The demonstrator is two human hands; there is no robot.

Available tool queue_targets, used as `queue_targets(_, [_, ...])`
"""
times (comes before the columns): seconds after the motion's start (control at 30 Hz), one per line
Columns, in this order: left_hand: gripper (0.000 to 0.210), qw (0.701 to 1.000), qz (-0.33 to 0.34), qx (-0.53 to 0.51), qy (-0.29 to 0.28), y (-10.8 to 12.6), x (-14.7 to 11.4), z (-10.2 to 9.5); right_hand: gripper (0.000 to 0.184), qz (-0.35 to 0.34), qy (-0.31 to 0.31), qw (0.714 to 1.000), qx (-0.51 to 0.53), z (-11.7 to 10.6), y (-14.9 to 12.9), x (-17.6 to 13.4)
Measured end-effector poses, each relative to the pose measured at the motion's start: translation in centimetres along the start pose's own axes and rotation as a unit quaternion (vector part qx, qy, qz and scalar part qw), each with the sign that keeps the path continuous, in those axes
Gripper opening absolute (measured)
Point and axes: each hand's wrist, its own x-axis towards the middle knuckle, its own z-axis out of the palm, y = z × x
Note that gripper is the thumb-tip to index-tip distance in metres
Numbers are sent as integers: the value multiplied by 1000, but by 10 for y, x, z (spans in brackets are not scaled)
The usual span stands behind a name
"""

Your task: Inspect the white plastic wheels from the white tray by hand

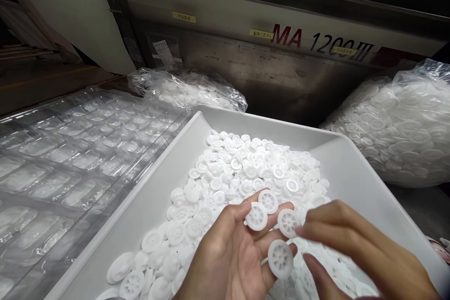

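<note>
My left hand [239,248] is palm up over the bin, holding several small white plastic wheels [280,258] along its fingers. Each wheel has a round rim and spoke-like openings; one [256,216] lies by my thumb tip. At the right, my right hand [362,243] has its thumb apart from its fingers. Its fingertips are at the edge of another wheel [288,223] on my left fingers; whether they press on it I cannot tell. Beneath both hands, a heap of like wheels [253,168] fills the floor of a light grey bin [302,133].
Stacked clear plastic trays [70,150] with moulded pockets stand left of the bin. A clear bag of white parts [193,89] lies behind it, and a larger bag of wheels [415,126] is at the right. A machine panel [225,56] runs across the back.
</note>
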Motion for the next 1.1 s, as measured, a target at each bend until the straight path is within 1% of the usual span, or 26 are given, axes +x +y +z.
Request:
queue_targets(0.07, [30, 1000, -5, 9, -15, 2, 1, 0, 31, 39, -17, 999, 20, -2, 4, 3])
queue_targets(0.13, [34, 1000, -3, 16, -23, 3, 2, -1, 37, 47, -49, 997, 20, -4, 9, 5])
queue_targets(0.2, [37, 999, -4, 22, -27, 3, 3, -1, 41, 56, -61, 997, 3, -4, 11, 7])
queue_targets(0.27, [39, 999, -5, 26, -30, 3, 2, -1, 39, 63, -51, 997, -17, -2, 11, 8])
queue_targets(0.37, [39, 999, -10, 26, -30, 1, 1, -2, 30, 70, -25, 996, -46, 2, 9, 10])
queue_targets(0.43, [37, 999, -14, 20, -27, 0, 1, -1, 28, 75, -26, 996, -50, 4, 8, 11])
queue_targets(0.6, [20, 999, -26, -15, -26, 1, 2, -1, 26, 107, -46, 993, -28, 2, 10, 11])
queue_targets(0.67, [19, 998, -35, -41, -28, 1, 2, -2, 26, 123, -64, 990, -8, -1, 11, 9])
queue_targets(0.8, [19, 996, -46, -75, -36, 0, 2, -4, 30, 145, -149, 976, 62, -4, 13, 5])
queue_targets(0.87, [20, 996, -42, -68, -40, -1, 2, -6, 31, 151, -162, 971, 90, -5, 13, 4])
queue_targets(0.93, [23, 998, -35, -39, -36, -1, 2, -8, 31, 154, -157, 970, 102, -5, 14, 3])
queue_targets(1.0, [29, 999, -23, -5, -23, -1, 2, -10, 33, 147, -167, 970, 96, -7, 15, 3])
queue_targets(1.1, [37, 999, -15, 31, -16, 0, 2, -12, 43, 128, -173, 974, 70, -9, 16, 4])
